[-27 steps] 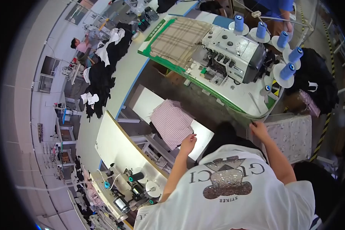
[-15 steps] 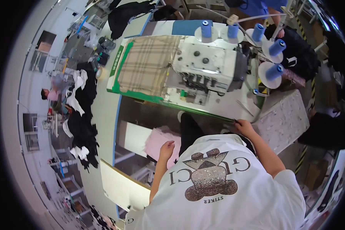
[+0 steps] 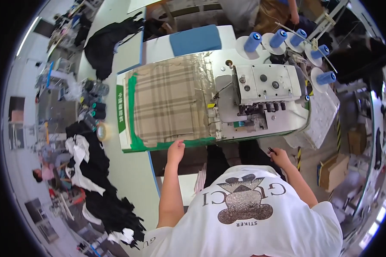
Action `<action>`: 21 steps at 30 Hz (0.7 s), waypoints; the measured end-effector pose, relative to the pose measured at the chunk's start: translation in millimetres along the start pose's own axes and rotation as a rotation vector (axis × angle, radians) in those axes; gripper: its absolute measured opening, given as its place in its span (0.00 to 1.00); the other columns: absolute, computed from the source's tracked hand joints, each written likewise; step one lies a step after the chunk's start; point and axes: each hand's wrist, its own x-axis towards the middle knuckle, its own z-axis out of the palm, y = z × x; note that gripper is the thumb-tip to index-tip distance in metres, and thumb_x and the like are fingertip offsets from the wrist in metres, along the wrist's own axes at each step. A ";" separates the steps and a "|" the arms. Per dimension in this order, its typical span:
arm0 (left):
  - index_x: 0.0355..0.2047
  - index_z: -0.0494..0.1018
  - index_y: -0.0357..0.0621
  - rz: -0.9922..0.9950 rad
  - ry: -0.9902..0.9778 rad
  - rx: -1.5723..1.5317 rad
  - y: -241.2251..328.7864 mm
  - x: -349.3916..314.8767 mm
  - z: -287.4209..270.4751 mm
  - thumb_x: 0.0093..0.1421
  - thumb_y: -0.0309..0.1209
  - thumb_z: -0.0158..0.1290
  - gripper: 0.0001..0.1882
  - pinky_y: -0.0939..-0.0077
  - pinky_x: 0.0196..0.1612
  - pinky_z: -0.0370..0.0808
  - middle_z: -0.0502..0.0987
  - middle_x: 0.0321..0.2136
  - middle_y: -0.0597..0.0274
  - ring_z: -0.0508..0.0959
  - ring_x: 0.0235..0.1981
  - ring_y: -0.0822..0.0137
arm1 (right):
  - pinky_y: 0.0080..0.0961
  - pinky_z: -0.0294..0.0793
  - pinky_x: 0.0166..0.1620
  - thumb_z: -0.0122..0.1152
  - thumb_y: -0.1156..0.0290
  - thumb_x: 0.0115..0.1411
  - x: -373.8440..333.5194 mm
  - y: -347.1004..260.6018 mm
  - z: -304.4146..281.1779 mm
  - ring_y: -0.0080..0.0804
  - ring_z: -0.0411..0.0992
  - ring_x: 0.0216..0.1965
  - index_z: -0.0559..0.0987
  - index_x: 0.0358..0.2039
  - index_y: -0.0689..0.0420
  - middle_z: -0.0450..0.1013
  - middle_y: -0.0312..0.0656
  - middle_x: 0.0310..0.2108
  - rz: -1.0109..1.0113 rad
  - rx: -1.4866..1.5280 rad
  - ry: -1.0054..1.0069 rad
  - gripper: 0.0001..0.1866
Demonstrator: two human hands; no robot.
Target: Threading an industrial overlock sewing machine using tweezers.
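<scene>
My left hand (image 3: 176, 150) rests at the front edge of the sewing table, against the green tape (image 3: 158, 145), its fingers loosely bent and nothing visible in them. Just behind it lies beige plaid cloth (image 3: 165, 103), spread flat under a clear cover. My right hand (image 3: 280, 157) is closed on a small dark pointed tool (image 3: 270, 150), held over my lap below the table's edge; most of the tool is hidden in the fingers. Ahead, right of the plaid cloth, stands a white overlock sewing machine (image 3: 268, 83).
Several blue thread cones (image 3: 278, 38) stand behind the machine. A blue pad (image 3: 196, 40) lies beyond the plaid cloth. To the left, a long table carries black cloth (image 3: 105, 45) and a tape roll (image 3: 102, 132). A white block (image 3: 319, 124) and a cardboard box (image 3: 333, 172) are at right.
My left hand has moved from above the pink cloth up to the table edge. My right hand stays closed on the dark tool, now farther from the table. The whole view has shifted.
</scene>
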 end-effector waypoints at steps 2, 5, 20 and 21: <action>0.48 0.76 0.41 0.068 -0.018 -0.038 5.4 27.9 -1.0 0.64 0.35 0.52 0.16 0.66 0.48 0.75 0.81 0.40 0.51 0.81 0.43 0.57 | 0.31 0.76 0.32 0.55 0.70 0.61 -8.5 -16.8 12.3 0.34 0.77 0.24 0.81 0.36 0.63 0.77 0.46 0.21 0.065 0.102 0.041 0.10; 0.47 0.76 0.40 0.179 0.002 -0.100 20.3 66.4 11.2 0.65 0.33 0.51 0.14 0.64 0.49 0.75 0.80 0.43 0.50 0.80 0.46 0.55 | 0.27 0.74 0.27 0.56 0.71 0.61 -3.6 -46.9 30.8 0.27 0.75 0.21 0.80 0.37 0.64 0.76 0.42 0.19 0.155 0.039 -0.011 0.10; 0.37 0.79 0.39 0.661 0.559 -0.600 43.5 136.3 103.0 0.68 0.36 0.52 0.13 0.78 0.37 0.70 0.77 0.30 0.63 0.73 0.33 0.74 | 0.29 0.75 0.39 0.61 0.72 0.59 87.3 -117.3 191.6 0.36 0.77 0.34 0.78 0.45 0.64 0.78 0.50 0.34 -0.827 0.299 -0.470 0.14; 0.37 0.79 0.39 0.668 0.567 -0.564 38.2 124.9 108.6 0.68 0.36 0.52 0.13 0.78 0.37 0.70 0.77 0.30 0.63 0.73 0.33 0.74 | 0.27 0.76 0.39 0.61 0.74 0.60 82.4 -103.4 196.8 0.32 0.78 0.35 0.78 0.46 0.64 0.78 0.48 0.36 -0.827 0.273 -0.461 0.14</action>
